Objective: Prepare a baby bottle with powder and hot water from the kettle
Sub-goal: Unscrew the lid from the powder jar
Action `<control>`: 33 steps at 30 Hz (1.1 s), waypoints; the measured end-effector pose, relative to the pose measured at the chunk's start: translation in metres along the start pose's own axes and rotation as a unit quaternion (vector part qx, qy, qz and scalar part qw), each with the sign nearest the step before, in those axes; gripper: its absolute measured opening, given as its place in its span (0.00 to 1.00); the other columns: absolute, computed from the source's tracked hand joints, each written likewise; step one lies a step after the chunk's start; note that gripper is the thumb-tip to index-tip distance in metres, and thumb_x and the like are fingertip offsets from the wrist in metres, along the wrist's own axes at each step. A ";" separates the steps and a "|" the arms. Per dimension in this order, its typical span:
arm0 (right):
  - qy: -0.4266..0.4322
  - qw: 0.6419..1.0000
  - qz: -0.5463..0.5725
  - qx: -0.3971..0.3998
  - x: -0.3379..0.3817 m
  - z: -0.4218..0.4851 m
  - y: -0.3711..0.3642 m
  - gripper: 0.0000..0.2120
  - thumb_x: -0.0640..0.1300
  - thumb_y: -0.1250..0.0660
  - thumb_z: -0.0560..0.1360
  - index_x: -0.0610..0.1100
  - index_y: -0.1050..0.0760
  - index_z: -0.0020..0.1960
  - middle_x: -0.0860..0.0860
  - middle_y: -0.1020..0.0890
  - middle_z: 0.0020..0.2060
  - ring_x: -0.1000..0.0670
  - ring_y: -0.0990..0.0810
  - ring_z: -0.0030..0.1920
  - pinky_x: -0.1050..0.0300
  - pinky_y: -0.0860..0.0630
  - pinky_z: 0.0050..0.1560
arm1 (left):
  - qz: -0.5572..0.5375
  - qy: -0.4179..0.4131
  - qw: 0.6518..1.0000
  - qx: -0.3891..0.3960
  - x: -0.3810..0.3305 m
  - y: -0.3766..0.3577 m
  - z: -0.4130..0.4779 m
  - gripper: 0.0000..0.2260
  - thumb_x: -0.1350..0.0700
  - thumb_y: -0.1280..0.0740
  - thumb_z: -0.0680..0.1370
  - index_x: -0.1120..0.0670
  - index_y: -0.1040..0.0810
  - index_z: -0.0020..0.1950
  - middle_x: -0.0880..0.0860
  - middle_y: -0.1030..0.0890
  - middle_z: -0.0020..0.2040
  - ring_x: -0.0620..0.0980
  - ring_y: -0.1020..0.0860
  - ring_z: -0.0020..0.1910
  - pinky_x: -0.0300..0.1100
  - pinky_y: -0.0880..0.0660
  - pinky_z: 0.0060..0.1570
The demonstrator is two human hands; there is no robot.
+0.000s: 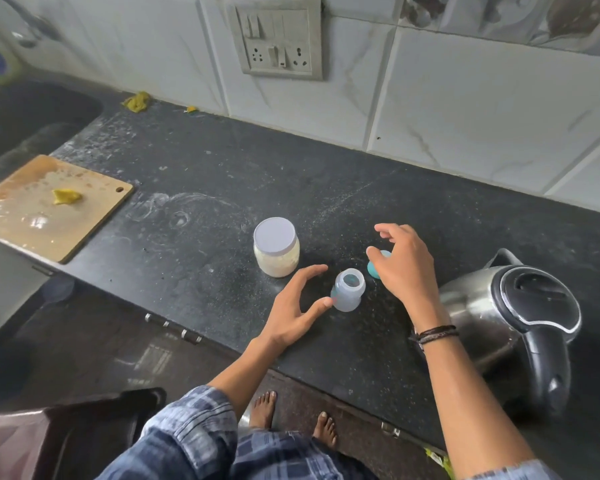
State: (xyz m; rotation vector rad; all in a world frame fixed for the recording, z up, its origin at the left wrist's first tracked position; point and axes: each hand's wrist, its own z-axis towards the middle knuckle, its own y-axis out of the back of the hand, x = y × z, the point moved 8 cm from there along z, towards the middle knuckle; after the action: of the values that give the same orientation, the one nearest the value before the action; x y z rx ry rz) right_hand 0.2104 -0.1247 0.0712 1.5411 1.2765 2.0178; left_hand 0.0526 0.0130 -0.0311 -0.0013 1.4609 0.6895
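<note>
I see the baby bottle (349,289) upright, uncapped, on the tabletop (222,174) toward its near edge. Hands: left hand (298,303) spread wide, thumb tip at the bottle's left side. Right hand (404,265) loose, fingers spread over the teal cap (374,270); contact unclear. Lidded powder jar (276,245) just far-left, kettle (510,323) right.

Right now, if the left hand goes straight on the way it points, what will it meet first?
Probably the bottle: the left hand opens toward it, its thumb at or near the bottle's side. The jar stands to the left of that line, though depth is unclear.
</note>
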 end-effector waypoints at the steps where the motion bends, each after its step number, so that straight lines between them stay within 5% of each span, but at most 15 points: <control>1: 0.015 1.000 0.002 0.002 0.007 -0.002 0.001 0.18 0.44 0.29 0.79 0.46 0.21 0.68 0.50 0.20 0.61 0.47 0.21 0.61 0.55 0.29 0.56 | 0.004 -0.001 1.000 -0.012 0.000 0.006 -0.007 0.25 0.37 0.34 0.80 0.44 0.31 0.74 0.40 0.27 0.72 0.45 0.29 0.73 0.42 0.33 0.71; 8: 0.110 0.993 0.030 0.034 0.079 -0.007 -0.019 0.18 0.52 0.29 0.80 0.45 0.19 0.67 0.50 0.18 0.59 0.47 0.20 0.60 0.49 0.22 0.60 | 0.016 0.001 0.975 -0.221 0.005 0.079 -0.041 0.15 0.49 0.28 0.79 0.51 0.24 0.63 0.46 0.21 0.59 0.51 0.21 0.61 0.53 0.23 0.59; 11: 0.129 0.987 -0.013 0.092 0.106 -0.005 -0.049 0.24 0.56 0.29 0.80 0.44 0.22 0.71 0.47 0.21 0.65 0.46 0.21 0.64 0.50 0.25 0.61 | -0.002 0.036 0.966 -0.258 0.016 0.105 -0.032 0.18 0.48 0.27 0.77 0.48 0.26 0.65 0.43 0.23 0.61 0.49 0.23 0.64 0.51 0.24 0.63; 20: 0.077 0.987 -0.102 0.096 0.138 -0.006 -0.112 0.43 0.65 0.28 0.75 0.41 0.35 0.80 0.44 0.30 0.71 0.42 0.30 0.70 0.48 0.26 0.64 | 0.016 0.107 0.992 -0.067 0.047 0.111 0.019 0.49 0.42 0.20 0.69 0.49 0.45 0.82 0.48 0.43 0.80 0.45 0.43 0.79 0.50 0.41 0.78; 28: 0.011 0.986 -0.150 0.070 0.139 0.001 -0.128 0.41 0.65 0.27 0.73 0.43 0.32 0.77 0.44 0.27 0.68 0.41 0.28 0.68 0.46 0.24 0.60 | 0.000 0.065 0.997 0.041 0.050 0.101 0.044 0.52 0.43 0.19 0.68 0.51 0.46 0.83 0.48 0.42 0.81 0.45 0.44 0.80 0.54 0.40 0.78; 33: 0.000 0.985 -0.169 0.047 0.139 -0.001 -0.129 0.41 0.65 0.26 0.73 0.44 0.32 0.77 0.45 0.26 0.67 0.42 0.27 0.67 0.47 0.23 0.58 | -0.039 0.048 0.997 0.044 0.049 0.093 0.050 0.48 0.40 0.20 0.68 0.49 0.41 0.81 0.47 0.38 0.79 0.43 0.39 0.77 0.52 0.36 0.76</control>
State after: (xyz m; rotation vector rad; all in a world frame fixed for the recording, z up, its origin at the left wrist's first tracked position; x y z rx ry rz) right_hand 0.1227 0.0427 0.0557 1.2587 1.5351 1.7663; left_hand 0.0561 0.1296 -0.0301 -0.0240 1.5740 0.5671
